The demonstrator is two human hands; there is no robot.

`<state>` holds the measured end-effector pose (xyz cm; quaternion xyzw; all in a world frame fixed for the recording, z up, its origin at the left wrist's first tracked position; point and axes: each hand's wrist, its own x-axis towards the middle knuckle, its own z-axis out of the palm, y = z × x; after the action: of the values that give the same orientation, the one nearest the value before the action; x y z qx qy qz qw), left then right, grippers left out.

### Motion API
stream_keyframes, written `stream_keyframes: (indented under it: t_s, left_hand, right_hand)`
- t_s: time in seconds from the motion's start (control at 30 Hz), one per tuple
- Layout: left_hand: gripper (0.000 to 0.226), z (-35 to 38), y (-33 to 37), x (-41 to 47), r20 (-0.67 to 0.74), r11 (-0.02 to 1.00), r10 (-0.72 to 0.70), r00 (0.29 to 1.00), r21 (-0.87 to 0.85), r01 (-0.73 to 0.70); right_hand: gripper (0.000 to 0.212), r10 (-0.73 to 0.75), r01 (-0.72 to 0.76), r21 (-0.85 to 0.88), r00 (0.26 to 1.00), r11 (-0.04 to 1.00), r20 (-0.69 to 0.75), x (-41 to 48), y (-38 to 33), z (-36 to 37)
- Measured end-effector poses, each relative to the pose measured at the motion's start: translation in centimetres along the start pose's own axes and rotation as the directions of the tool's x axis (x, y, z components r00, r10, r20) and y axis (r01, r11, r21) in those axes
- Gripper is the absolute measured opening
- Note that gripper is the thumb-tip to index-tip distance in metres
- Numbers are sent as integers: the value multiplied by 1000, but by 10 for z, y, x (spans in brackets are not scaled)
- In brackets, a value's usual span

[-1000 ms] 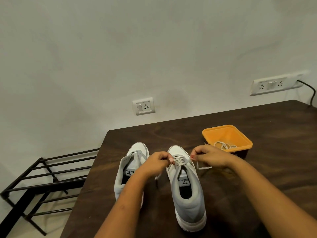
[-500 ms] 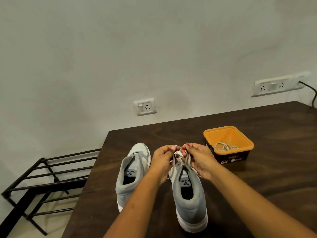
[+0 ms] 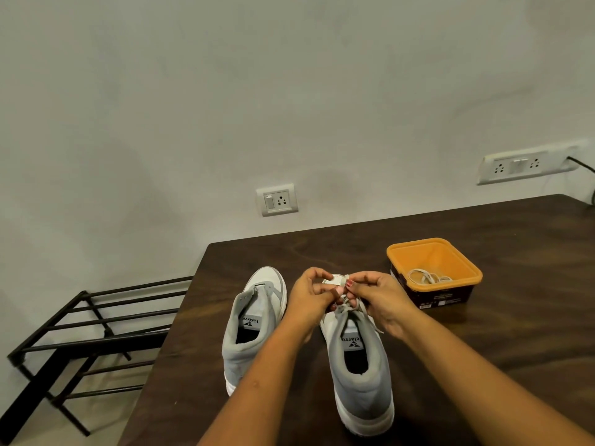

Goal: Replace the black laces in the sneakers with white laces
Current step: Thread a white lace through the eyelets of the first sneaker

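Lower centre of frame: centre sneaker [image 3: 360, 378], grey upper with white toe and sole, standing on the dark wooden worktop [image 3: 483, 349], toe toward the wall, heel toward the camera. Just beside it, to the left in the frame and roughly parallel: second sneaker [image 3: 252, 320], same colours, tongue raised, "Velarro" label legible on the insole.

Above the front eyelets of the centre sneaker: left hand [image 3: 310, 299] and right hand [image 3: 380, 300], close together. Left-hand fingers [image 3: 323, 288] curled, thumb pressed toward the forefinger, pinching the white lace [image 3: 364, 310]. Right-hand fingers [image 3: 358, 280] likewise curled, tips pinching the same lace from the opposite side. Loose strands of the lace trailing from under the right hand down the right flank of the sneaker. Exact eyelet engaged: cannot tell, hidden by the fingers.

Right of the hands, apart from both sneakers: square orange container [image 3: 398, 252] with dark printed side wall, resting on the worktop. Inside, on the bottom: coiled spare lace [image 3: 428, 277], pale.

Background: plain wall; single socket plate [image 3: 279, 199] above the far worktop edge at frame centre; double socket plate [image 3: 521, 165] at right, black cable [image 3: 583, 163] at its right end. Left of frame, on the floor beside the worktop: black metal shoe rack [image 3: 90, 333].
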<state>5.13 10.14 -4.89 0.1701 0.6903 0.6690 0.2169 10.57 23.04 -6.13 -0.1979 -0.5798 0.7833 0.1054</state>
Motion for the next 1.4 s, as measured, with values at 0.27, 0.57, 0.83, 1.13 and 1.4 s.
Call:
stream_keyframes:
  t_s: [0.27, 0.57, 0.83, 1.13, 1.4]
  left_hand:
    - [40, -2, -2, 1, -11, 997, 4, 1000, 75, -3]
    - [18, 0, -11, 8, -125, 973, 15, 992, 229, 14]
    - [16, 4, -11, 7, -114, 944, 133, 985, 316, -91]
    - [27, 8, -10, 6, -106, 898, 206, 973, 416, -145]
    - [29, 2, -12, 9, -121, 850, 267, 956, 497, -174]
  right_hand:
    - [10, -38, 40, -149, 999, 988, 13, 4, 2, -6]
    - [18, -38, 88, -269, 982, 959, 184, 3, -1, -10]
    - [13, -93, 86, -288, 996, 954, -10, 9, 6, -5]
    - [6, -76, 22, -342, 987, 939, -143, 8, 4, -2]
    - [21, 14, 56, -508, 991, 860, 132, -1, -9, -9]
